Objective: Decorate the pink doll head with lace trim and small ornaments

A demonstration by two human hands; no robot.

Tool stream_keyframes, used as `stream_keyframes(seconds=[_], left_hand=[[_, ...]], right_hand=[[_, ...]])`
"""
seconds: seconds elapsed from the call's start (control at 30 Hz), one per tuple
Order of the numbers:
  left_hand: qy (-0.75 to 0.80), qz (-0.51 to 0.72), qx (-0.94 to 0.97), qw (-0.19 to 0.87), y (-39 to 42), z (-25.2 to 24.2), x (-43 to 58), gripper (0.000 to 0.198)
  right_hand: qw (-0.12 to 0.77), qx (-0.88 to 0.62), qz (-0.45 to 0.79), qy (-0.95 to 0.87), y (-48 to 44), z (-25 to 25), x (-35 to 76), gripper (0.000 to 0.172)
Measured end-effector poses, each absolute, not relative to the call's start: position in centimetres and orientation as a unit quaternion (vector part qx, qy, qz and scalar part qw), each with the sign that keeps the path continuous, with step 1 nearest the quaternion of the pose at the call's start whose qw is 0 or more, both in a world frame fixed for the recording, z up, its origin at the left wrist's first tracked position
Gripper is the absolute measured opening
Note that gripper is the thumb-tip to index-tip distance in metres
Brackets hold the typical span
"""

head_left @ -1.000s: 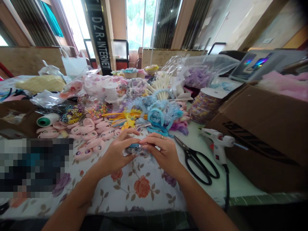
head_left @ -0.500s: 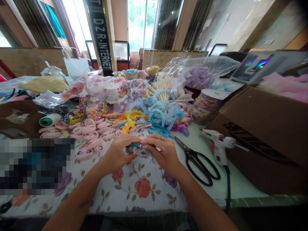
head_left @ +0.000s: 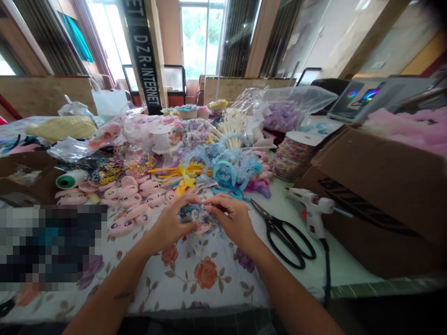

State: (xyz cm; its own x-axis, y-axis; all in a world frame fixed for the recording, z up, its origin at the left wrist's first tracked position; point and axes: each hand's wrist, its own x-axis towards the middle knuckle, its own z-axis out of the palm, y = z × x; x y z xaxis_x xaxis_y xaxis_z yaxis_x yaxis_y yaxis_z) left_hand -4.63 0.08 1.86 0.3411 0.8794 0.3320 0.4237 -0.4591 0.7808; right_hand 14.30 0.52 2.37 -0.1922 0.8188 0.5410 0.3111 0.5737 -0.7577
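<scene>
My left hand (head_left: 170,222) and my right hand (head_left: 233,218) meet over the flowered tablecloth (head_left: 206,272). Both pinch a small frilly blue-and-pink craft piece (head_left: 193,215) between their fingertips, just above the cloth. A ring shows on a finger of my right hand. Right behind the hands lie several pink doll-face pieces (head_left: 132,197) and a heap of blue lace headbands (head_left: 226,170).
Black scissors (head_left: 284,235) and a white glue gun (head_left: 310,207) with a black cord lie to the right. A large cardboard box (head_left: 377,186) stands at the far right. A ribbon spool (head_left: 293,156), bags of trimmings (head_left: 289,104) and a green-ended thread cone (head_left: 70,179) crowd the back.
The craft piece has turned in my fingers and shows more of its frilly blue face. Both hands stay in about the same spot; the camera has tilted slightly.
</scene>
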Motion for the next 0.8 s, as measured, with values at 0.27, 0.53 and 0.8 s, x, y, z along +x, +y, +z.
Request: stream_keyframes(seconds=[0.27, 0.53, 0.8], left_hand=[[0.426, 0.383, 0.765, 0.293, 0.25, 1.52, -4.94, 0.041], [0.439, 0.401, 0.737, 0.322, 0.06, 2.07, -4.49, 0.037], [0.451, 0.401, 0.72, 0.342, 0.65, 1.67, -4.75, 0.039]], right_hand=[[0.492, -0.437, 0.253, -0.709, 0.32, 2.26, 14.04, 0.015], [0.493, -0.467, 0.275, -0.681, 0.47, 1.85, 13.71, 0.017], [0.505, -0.496, 0.324, -0.628, 0.68, 1.67, 13.29, 0.021]])
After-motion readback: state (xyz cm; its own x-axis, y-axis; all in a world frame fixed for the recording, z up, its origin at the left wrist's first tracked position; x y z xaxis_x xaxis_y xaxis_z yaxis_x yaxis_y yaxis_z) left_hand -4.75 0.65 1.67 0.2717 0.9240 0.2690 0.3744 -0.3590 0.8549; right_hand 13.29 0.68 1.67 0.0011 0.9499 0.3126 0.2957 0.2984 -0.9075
